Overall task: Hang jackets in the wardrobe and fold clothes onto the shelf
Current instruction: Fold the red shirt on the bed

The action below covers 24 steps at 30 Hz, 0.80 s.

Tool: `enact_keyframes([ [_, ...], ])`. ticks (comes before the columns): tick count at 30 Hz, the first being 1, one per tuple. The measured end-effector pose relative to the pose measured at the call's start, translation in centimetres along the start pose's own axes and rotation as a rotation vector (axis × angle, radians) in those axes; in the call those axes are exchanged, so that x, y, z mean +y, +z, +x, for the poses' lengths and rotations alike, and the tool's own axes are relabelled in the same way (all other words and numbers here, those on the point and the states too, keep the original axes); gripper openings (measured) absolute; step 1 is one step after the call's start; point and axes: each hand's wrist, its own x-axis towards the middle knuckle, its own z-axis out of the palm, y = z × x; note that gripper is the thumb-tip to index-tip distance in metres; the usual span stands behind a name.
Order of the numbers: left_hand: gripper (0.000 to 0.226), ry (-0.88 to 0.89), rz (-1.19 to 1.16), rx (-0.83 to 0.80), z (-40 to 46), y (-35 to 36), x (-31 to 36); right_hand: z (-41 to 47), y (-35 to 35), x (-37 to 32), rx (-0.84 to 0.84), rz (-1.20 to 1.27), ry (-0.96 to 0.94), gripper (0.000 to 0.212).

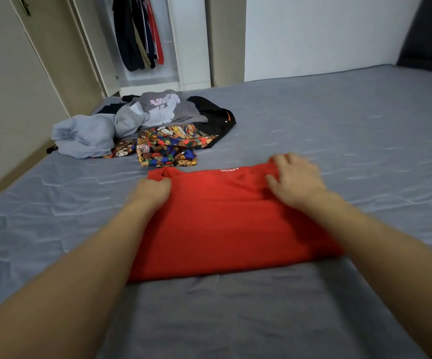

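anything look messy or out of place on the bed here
Yes. Beyond the red shirt that both hands are folding, a loose heap lies unfolded near the bed's far left corner: a pale hoodie, a grey printed sweatshirt, a black garment and a cartoon-print piece, crumpled and overlapping.

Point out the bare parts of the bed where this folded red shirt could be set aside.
Bare mattress spreads right of the red shirt to the wall, and also in front of it, between the forearms. Crowded: the far left, where the grey hoodie, the printed garment and the black jacket are heaped.
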Motion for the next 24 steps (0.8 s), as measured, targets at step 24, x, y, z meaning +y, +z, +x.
enact_keyframes([
  [24,0.026,0.347,-0.165,0.621,2.0,0.4,-1.1,6.3,4.0,4.7,0.012,-0.060,-0.418,0.051],
])
